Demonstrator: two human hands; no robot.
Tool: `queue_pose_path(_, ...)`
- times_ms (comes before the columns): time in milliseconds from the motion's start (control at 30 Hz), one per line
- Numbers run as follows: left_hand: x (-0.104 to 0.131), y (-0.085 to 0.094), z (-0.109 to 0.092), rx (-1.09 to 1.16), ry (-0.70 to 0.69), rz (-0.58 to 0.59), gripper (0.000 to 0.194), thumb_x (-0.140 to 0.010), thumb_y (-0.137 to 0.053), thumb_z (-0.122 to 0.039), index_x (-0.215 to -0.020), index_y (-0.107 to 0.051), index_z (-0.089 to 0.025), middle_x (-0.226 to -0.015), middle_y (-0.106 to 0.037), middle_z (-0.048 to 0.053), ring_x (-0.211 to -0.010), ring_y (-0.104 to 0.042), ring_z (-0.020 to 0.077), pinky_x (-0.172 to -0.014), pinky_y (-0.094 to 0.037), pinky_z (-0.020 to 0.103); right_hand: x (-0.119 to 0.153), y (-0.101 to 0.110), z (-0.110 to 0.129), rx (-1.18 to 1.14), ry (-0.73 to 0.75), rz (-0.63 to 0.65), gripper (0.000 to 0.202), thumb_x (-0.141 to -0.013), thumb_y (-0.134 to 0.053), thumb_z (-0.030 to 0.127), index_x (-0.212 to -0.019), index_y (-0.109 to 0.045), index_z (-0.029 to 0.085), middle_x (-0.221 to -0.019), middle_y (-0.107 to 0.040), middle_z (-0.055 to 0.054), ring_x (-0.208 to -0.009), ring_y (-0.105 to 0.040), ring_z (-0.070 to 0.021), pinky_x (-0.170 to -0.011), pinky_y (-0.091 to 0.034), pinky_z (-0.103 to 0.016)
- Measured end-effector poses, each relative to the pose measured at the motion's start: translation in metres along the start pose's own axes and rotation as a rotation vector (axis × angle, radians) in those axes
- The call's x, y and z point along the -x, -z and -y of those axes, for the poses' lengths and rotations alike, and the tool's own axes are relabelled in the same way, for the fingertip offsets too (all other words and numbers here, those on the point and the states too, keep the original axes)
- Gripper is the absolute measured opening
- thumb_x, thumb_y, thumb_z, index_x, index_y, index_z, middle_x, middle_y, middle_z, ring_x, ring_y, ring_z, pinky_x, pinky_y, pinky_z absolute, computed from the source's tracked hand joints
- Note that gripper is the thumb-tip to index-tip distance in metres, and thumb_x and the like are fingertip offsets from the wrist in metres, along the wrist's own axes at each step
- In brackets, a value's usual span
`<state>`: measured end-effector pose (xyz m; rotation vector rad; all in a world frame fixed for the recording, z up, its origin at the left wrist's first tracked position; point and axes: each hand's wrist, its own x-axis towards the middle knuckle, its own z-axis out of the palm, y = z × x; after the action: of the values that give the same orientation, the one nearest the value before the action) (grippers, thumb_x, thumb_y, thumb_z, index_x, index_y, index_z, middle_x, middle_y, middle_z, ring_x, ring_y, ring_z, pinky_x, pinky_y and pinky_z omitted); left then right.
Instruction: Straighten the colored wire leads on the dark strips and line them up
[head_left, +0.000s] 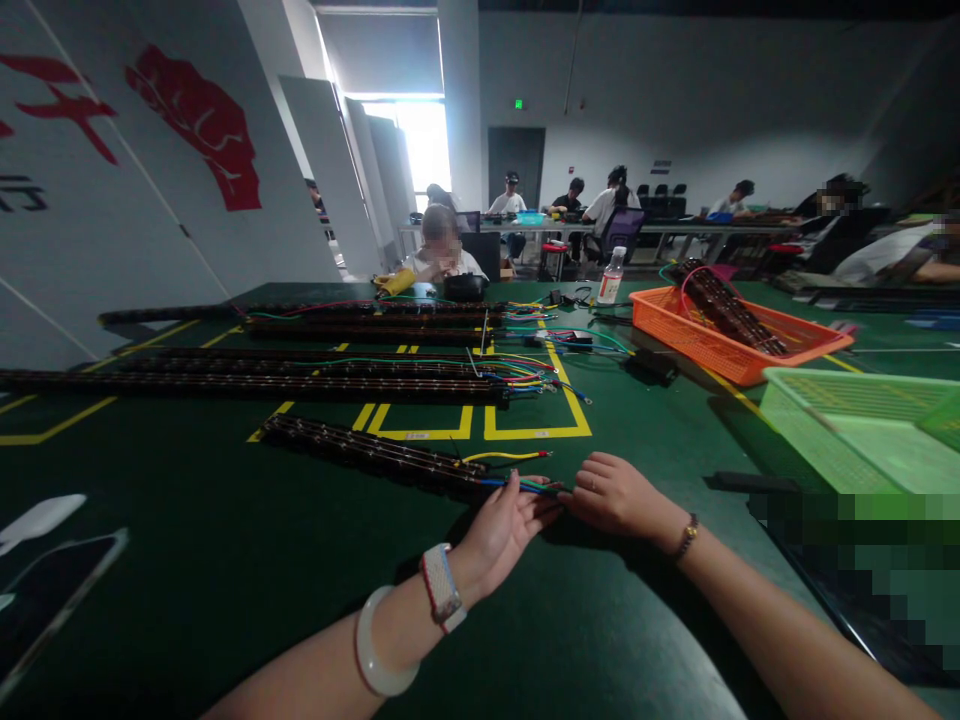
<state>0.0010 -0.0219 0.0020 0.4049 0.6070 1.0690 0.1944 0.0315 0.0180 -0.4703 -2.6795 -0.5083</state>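
A dark wrapped wire harness (375,450) lies at a slant on the green table, with coloured wires coming out of its right end. My left hand (501,530) is turned palm up, its thumb and fingers around the blue and green wires (491,482) near that end. Just to the right, my right hand (615,495) is closed, pinching the tips of the same wires; its fingers partly cover them. A yellow wire (510,457) with a red-sleeved end lies loose above both hands.
Several similar harnesses (315,383) lie in rows farther back, over yellow tape lines. An orange basket (739,372) holding a harness and a green basket (862,375) stand on the right. A bottle (611,276) is behind. A co-worker (442,245) sits across the table.
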Motion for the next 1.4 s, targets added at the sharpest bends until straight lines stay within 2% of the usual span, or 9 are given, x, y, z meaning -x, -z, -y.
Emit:
queue_pose_path(167,-0.001,0.001,-0.001,-0.022,0.000,0.011,0.036,-0.093,-0.042,-0.038,-0.104,-0.057,-0.008,-0.107,-0.065,0.018,-0.105,-0.060,0.0243,-0.101,-0.039,0.042,0.003,-0.006,-0.006,0.011,-0.114,-0.029,0.033,-0.095,-0.044,0.025,-0.063,-0.052,0.018,-0.058,-0.048,0.001,-0.055,-0.037,-0.0127,-0.058,-0.027,-0.029)
queue_pose_path(300,0.000,-0.002,-0.002,-0.040,-0.002,-0.010,0.036,-0.093,-0.041,-0.038,-0.103,-0.057,-0.007,-0.108,-0.065,0.019,-0.104,-0.061,0.0252,-0.101,-0.039,0.043,0.003,-0.009,-0.008,-0.063,-0.189,0.014,0.034,-0.095,-0.045,0.034,-0.066,-0.053,0.017,-0.060,-0.051,0.000,-0.056,-0.041,-0.0126,-0.059,-0.029,-0.028)
queue_pose_path(467,0.000,-0.003,-0.002,-0.031,-0.008,-0.028,0.037,-0.093,-0.041,-0.038,-0.106,-0.055,-0.006,-0.112,-0.063,0.022,-0.105,-0.061,0.0263,-0.102,-0.039,0.044,0.003,-0.012,-0.008,-0.117,-0.188,0.092,0.034,-0.095,-0.043,0.034,-0.068,-0.055,0.017,-0.063,-0.056,-0.001,-0.059,-0.046,-0.0125,-0.062,-0.030,-0.027)
queue_pose_path(733,-0.003,0.001,0.000,-0.005,0.000,-0.061,0.034,-0.094,-0.039,-0.032,-0.115,-0.049,-0.007,-0.116,-0.060,0.022,-0.103,-0.062,0.0257,-0.101,-0.040,0.044,0.002,-0.019,-0.009,-0.005,-0.297,0.117,0.037,-0.096,-0.043,0.036,-0.066,-0.055,0.017,-0.062,-0.059,-0.001,-0.056,-0.049,-0.0124,-0.061,-0.027,-0.028)
queue_pose_path(900,-0.001,-0.001,-0.002,-0.035,0.025,-0.073,0.033,-0.094,-0.039,-0.036,-0.097,-0.055,-0.007,-0.115,-0.061,0.024,-0.102,-0.063,0.0255,-0.100,-0.041,0.043,0.000,-0.024,-0.012,0.085,-0.415,0.058,0.039,-0.096,-0.042,0.038,-0.067,-0.056,0.017,-0.062,-0.059,-0.002,-0.058,-0.052,-0.0140,-0.063,-0.028,-0.028)
queue_pose_path(1067,-0.001,-0.002,-0.002,-0.069,0.023,-0.057,0.036,-0.092,-0.041,-0.041,-0.088,-0.057,-0.009,-0.108,-0.065,0.022,-0.100,-0.064,0.0252,-0.096,-0.043,0.041,-0.004,-0.030,-0.014,0.052,-0.491,0.104,0.034,-0.094,-0.047,0.039,-0.070,-0.057,0.017,-0.066,-0.060,-0.003,-0.063,-0.055,-0.0148,-0.064,-0.030,-0.027)
queue_pose_path(1200,-0.002,0.000,-0.002,-0.060,0.019,-0.049,0.037,-0.092,-0.042,-0.040,-0.089,-0.058,-0.008,-0.105,-0.066,0.021,-0.098,-0.064,0.0242,-0.095,-0.045,0.038,-0.005,-0.031,-0.012,-0.024,-0.514,0.155,0.032,-0.092,-0.050,0.041,-0.072,-0.057,0.017,-0.070,-0.061,-0.004,-0.068,-0.055,-0.0160,-0.067,-0.034,-0.027)
queue_pose_path(1300,-0.002,0.000,-0.002,-0.056,0.023,-0.045,0.037,-0.093,-0.040,-0.040,-0.091,-0.059,-0.007,-0.104,-0.066,0.020,-0.098,-0.064,0.0233,-0.095,-0.044,0.038,-0.005,-0.030,-0.010,-0.157,-0.564,0.144,0.032,-0.090,-0.052,0.044,-0.072,-0.056,0.017,-0.073,-0.060,-0.005,-0.070,-0.054,-0.0165,-0.068,-0.036,-0.028)
queue_pose_path(1400,-0.002,0.001,-0.003,-0.051,0.029,-0.047,0.037,-0.093,-0.040,-0.039,-0.092,-0.059,-0.008,-0.105,-0.066,0.020,-0.099,-0.063,0.0235,-0.096,-0.043,0.040,-0.005,-0.023,-0.011,-0.486,-0.765,0.055,0.038,-0.088,-0.048,0.051,-0.072,-0.054,0.018,-0.070,-0.058,-0.002,-0.065,-0.051,-0.0147,-0.061,-0.038,-0.026)
